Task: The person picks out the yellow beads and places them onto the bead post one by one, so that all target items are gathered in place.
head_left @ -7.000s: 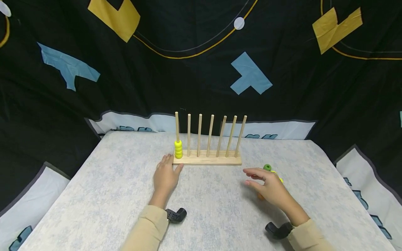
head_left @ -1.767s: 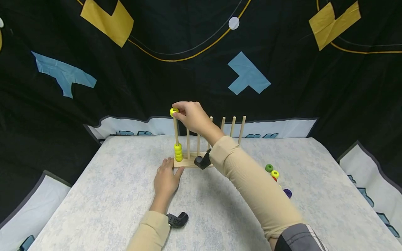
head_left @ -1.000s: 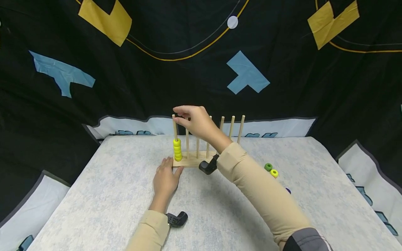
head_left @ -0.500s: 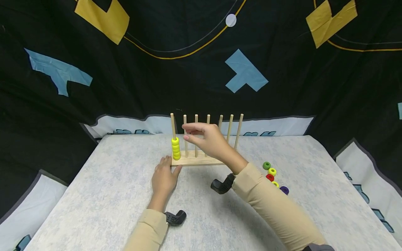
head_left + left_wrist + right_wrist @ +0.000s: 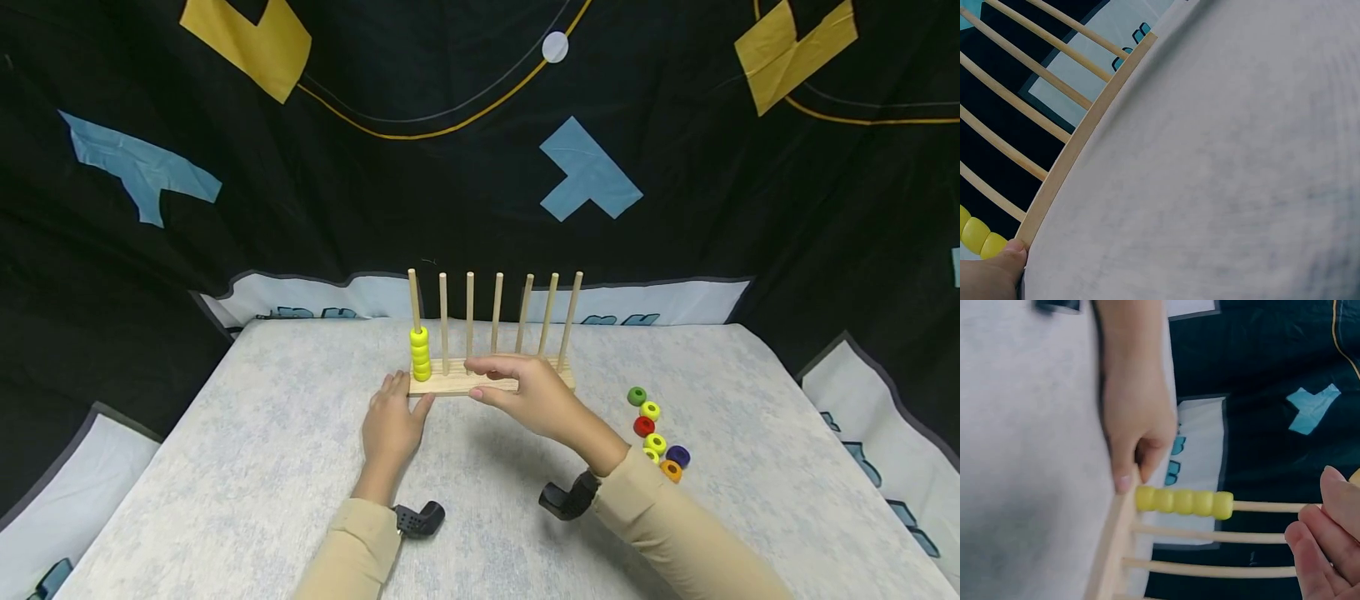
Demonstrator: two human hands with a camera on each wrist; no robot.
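While the left grip (image 5: 392, 425) holds the rack's end (image 5: 437, 387), the right grip (image 5: 534, 395) gapes nearby.

I see the left hand (image 5: 393, 422) low, thumb spread from its fingers; the right hand (image 5: 536, 397) hovers, thumb apart from its loosely bent fingers.

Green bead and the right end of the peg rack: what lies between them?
Only bare tabletop: the head view shows nothing between the green bead and the right end of the peg rack.
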